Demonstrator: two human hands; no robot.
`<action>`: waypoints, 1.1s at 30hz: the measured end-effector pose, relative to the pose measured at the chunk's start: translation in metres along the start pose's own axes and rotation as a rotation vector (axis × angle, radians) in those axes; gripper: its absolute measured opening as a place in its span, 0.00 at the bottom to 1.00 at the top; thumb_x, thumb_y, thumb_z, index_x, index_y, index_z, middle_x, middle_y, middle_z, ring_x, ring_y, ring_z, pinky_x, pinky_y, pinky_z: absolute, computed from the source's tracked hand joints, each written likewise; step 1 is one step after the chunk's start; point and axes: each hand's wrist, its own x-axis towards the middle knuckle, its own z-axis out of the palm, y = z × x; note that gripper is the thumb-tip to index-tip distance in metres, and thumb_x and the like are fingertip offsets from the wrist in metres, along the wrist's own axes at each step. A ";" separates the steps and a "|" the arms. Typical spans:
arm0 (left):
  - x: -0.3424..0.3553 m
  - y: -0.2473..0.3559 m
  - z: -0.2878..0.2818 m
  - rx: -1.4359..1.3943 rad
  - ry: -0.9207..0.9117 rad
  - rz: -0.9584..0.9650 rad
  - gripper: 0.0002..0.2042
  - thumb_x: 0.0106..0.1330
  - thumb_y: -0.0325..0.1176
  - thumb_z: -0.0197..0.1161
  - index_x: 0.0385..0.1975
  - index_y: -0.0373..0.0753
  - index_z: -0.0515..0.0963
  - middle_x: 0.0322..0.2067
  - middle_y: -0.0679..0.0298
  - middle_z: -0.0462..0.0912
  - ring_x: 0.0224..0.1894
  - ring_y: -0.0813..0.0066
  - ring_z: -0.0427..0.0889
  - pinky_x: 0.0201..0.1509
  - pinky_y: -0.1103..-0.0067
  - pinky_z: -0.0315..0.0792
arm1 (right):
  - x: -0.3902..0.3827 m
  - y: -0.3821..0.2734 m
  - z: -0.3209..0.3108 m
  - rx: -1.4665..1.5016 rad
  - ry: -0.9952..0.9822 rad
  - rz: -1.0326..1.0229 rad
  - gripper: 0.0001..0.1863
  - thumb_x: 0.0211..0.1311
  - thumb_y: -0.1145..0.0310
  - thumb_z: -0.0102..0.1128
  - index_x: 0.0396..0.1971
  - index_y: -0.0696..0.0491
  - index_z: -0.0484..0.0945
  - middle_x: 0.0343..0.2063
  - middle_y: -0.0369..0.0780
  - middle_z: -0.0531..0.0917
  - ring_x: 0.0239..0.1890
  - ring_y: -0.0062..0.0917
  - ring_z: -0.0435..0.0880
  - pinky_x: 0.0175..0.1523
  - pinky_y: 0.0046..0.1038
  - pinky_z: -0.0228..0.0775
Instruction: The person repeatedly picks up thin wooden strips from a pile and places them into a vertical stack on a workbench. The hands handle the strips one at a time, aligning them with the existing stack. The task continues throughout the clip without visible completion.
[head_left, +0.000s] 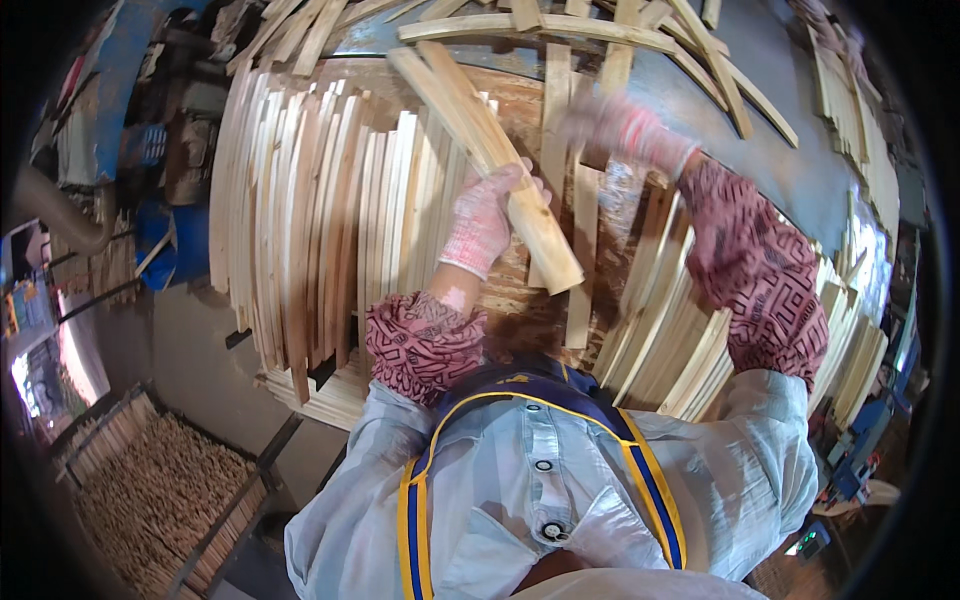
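Observation:
My left hand (482, 222), in a pink-and-white knit glove with a patterned sleeve cover, is closed around pale wooden slats (540, 240) held at a slant over the worktop (515, 110). My right hand (635, 135), similarly gloved, is raised to the right of the slats' upper ends, near some upright-lying strips (555, 95); its fingers are smeared by motion, so their grip is unclear. Long rows of stacked slats (290, 200) lie to the left of my hands, and more stacks (655, 330) lie beneath and beside my right forearm.
Loose slats (540, 32) lie crossed along the far side, partly on a grey metal surface (780, 170). A blue container (172, 255) and dark machinery (185, 150) stand at the left. A framed bin (255, 470) packed with wood pieces sits at the lower left.

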 end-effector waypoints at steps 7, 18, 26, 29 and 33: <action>-0.047 0.034 -0.023 0.243 -0.017 0.139 0.32 0.62 0.22 0.60 0.68 0.33 0.59 0.39 0.51 0.82 0.36 0.61 0.85 0.38 0.73 0.86 | 0.080 0.126 -0.020 -0.211 0.240 0.528 0.31 0.58 0.55 0.64 0.62 0.47 0.73 0.60 0.46 0.78 0.64 0.39 0.76 0.65 0.40 0.71; -0.115 0.018 -0.214 1.886 0.550 0.041 0.46 0.52 0.44 0.72 0.72 0.44 0.58 0.65 0.48 0.66 0.70 0.51 0.63 0.72 0.57 0.63 | -0.012 0.038 0.004 1.260 -0.206 0.283 0.25 0.74 0.49 0.54 0.55 0.56 0.77 0.42 0.46 0.86 0.38 0.31 0.89 0.38 0.32 0.87; -0.078 0.018 -0.110 1.534 0.343 0.569 0.42 0.59 0.53 0.69 0.72 0.44 0.61 0.65 0.44 0.68 0.67 0.50 0.71 0.71 0.60 0.66 | -0.084 -0.053 0.082 2.000 -0.126 0.282 0.37 0.64 0.47 0.65 0.60 0.62 0.68 0.40 0.48 0.84 0.38 0.38 0.89 0.45 0.45 0.86; -0.054 0.015 -0.052 0.832 -0.022 0.216 0.39 0.69 0.55 0.62 0.73 0.38 0.59 0.69 0.44 0.66 0.70 0.51 0.67 0.74 0.57 0.61 | -0.089 -0.082 0.118 2.046 -0.168 0.396 0.29 0.71 0.52 0.59 0.57 0.63 0.71 0.45 0.49 0.83 0.49 0.36 0.85 0.54 0.44 0.83; -0.017 0.003 -0.035 0.549 0.056 0.107 0.36 0.64 0.34 0.69 0.70 0.35 0.62 0.50 0.55 0.81 0.53 0.66 0.79 0.55 0.68 0.74 | -0.086 -0.094 0.103 0.776 -0.153 0.216 0.30 0.69 0.47 0.58 0.63 0.50 0.75 0.62 0.47 0.77 0.63 0.36 0.77 0.67 0.33 0.69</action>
